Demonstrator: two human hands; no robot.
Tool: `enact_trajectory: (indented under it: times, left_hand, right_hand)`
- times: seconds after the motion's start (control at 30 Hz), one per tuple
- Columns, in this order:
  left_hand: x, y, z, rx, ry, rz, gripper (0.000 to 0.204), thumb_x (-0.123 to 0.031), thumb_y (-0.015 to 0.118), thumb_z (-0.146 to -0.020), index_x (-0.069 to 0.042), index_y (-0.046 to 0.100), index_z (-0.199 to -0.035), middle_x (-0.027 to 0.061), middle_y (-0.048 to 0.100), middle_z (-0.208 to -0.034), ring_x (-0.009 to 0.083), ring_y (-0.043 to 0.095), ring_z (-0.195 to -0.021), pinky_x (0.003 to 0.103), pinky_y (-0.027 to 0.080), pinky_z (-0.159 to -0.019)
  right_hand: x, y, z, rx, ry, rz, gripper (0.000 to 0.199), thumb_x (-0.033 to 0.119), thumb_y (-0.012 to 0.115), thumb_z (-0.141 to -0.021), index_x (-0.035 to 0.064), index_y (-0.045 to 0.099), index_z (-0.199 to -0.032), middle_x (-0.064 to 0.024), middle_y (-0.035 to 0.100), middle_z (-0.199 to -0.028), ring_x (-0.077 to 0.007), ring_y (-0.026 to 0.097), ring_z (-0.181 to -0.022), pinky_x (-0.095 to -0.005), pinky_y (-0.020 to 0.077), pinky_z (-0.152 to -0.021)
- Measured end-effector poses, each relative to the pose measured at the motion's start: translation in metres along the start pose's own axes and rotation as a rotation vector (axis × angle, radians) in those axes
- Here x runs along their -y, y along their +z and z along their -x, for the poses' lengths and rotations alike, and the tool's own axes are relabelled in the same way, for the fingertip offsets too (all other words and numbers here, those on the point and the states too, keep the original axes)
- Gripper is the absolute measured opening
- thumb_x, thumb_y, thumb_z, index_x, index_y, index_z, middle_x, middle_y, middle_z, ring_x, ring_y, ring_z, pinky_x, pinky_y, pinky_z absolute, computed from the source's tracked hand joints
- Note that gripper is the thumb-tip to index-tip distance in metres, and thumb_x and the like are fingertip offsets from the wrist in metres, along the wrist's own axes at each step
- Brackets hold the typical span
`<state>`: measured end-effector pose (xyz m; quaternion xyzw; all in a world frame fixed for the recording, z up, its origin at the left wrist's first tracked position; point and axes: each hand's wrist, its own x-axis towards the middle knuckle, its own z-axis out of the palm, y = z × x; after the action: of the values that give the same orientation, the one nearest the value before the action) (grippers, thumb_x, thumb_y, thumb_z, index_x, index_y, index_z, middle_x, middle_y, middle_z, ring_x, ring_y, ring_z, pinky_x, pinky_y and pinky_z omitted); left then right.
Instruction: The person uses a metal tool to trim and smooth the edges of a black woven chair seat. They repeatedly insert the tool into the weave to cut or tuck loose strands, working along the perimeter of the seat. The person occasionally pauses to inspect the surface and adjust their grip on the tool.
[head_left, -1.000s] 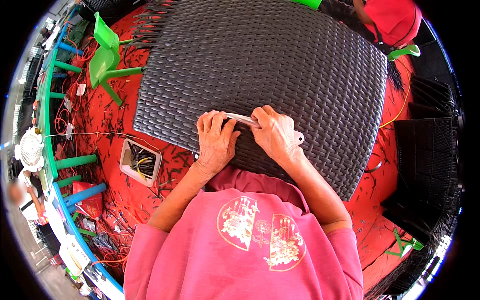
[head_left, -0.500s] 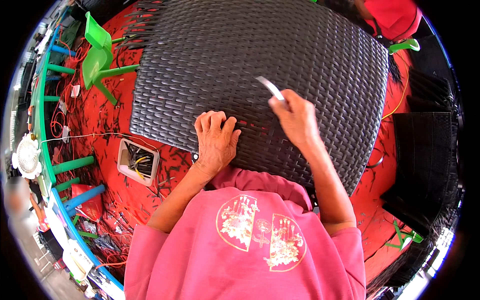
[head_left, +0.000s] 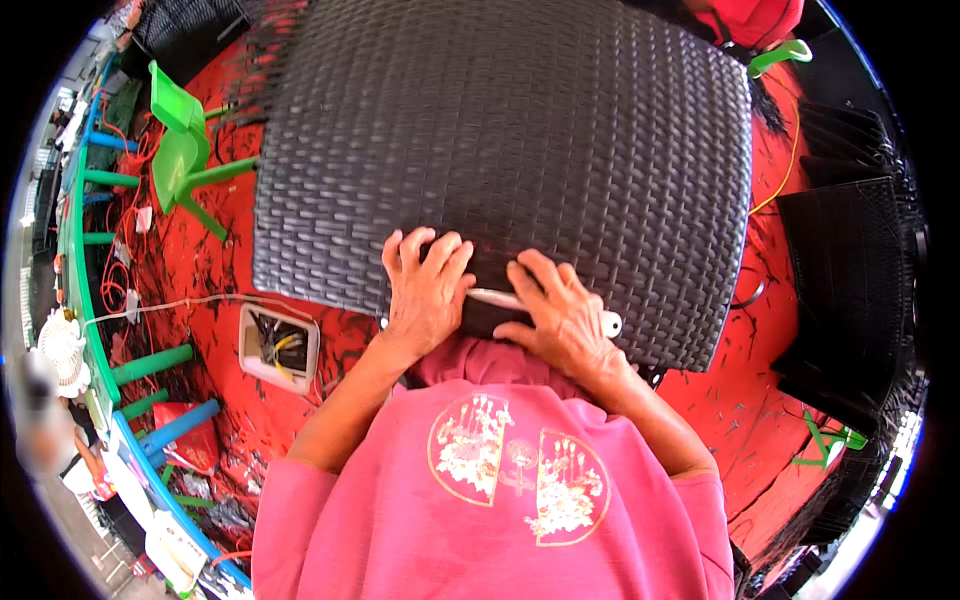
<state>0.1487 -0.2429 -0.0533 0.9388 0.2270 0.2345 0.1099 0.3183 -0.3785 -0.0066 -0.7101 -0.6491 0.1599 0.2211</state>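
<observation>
A large black woven panel (head_left: 500,130) of flat glossy strips lies in front of me. My left hand (head_left: 425,290) rests on its near part, fingers bent a little, spread and holding nothing. Just right of it, my right hand (head_left: 560,310) presses on the weave, with a slim silver tool (head_left: 495,297) under its palm. The tool's narrow metal end points toward my left hand, and its white rounded end sticks out beyond the right side of my palm. Its grip is mostly hidden by the hand.
A green plastic chair (head_left: 183,140) stands left of the panel. A pale bin (head_left: 250,365) of black strips sits on the red floor (head_left: 225,270). Dark woven pieces (head_left: 845,290) stand at right; a white fan (head_left: 62,350) is far left. Someone in red (head_left: 760,18) is at the far right.
My right hand has come down and toward me with the tool, from raised above the panel to pressed on the weave. The left hand stays on the panel. The view has shifted slightly.
</observation>
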Motion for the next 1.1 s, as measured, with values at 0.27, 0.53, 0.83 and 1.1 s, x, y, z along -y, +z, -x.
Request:
enact_trajectory:
  times: [0.27,0.53,0.83,1.1]
  left_hand:
    - [0.025,-0.02,0.02,0.132,0.209,0.07,0.087,-0.061,0.064,-0.08,-0.004,0.044,-0.143,0.0128,0.05,-0.143,0.0385,0.038,-0.133,0.063,0.014,-0.111]
    - [0.024,-0.038,0.018,0.407,0.37,-0.107,0.111,-0.059,0.076,-0.07,-0.002,0.028,-0.151,0.0146,0.032,-0.156,0.0339,0.029,-0.144,0.065,0.021,-0.109]
    - [0.023,-0.043,-0.001,0.306,0.444,0.03,0.101,-0.04,0.085,-0.059,0.004,0.043,-0.14,0.0239,0.047,-0.139,0.0398,0.044,-0.129,0.054,0.031,-0.11]
    - [0.02,-0.054,-0.013,0.358,0.433,0.081,0.099,-0.034,0.083,-0.059,0.005,0.042,-0.14,0.0221,0.047,-0.135,0.038,0.044,-0.127,0.051,0.03,-0.112]
  right_hand:
    - [0.009,-0.01,-0.004,0.213,-0.135,0.165,0.09,0.043,0.081,-0.071,-0.0021,0.043,-0.14,-0.0241,0.041,-0.148,-0.039,0.059,-0.107,-0.048,0.0552,-0.085]
    - [-0.003,0.02,0.009,0.194,-0.161,0.275,0.098,0.033,0.084,-0.068,-0.0008,0.035,-0.145,-0.0274,0.036,-0.15,-0.0429,0.057,-0.114,-0.0501,0.0552,-0.088]
    - [0.025,-0.005,-0.004,0.297,-0.064,0.242,0.105,0.033,0.086,-0.067,-0.0047,0.028,-0.146,-0.0345,0.035,-0.144,-0.047,0.065,-0.099,-0.0533,0.056,-0.081]
    - [0.017,-0.007,-0.008,0.221,-0.106,0.075,0.108,0.03,0.083,-0.065,-0.0049,0.024,-0.148,-0.0305,0.041,-0.136,-0.0457,0.066,-0.094,-0.0505,0.0562,-0.078]
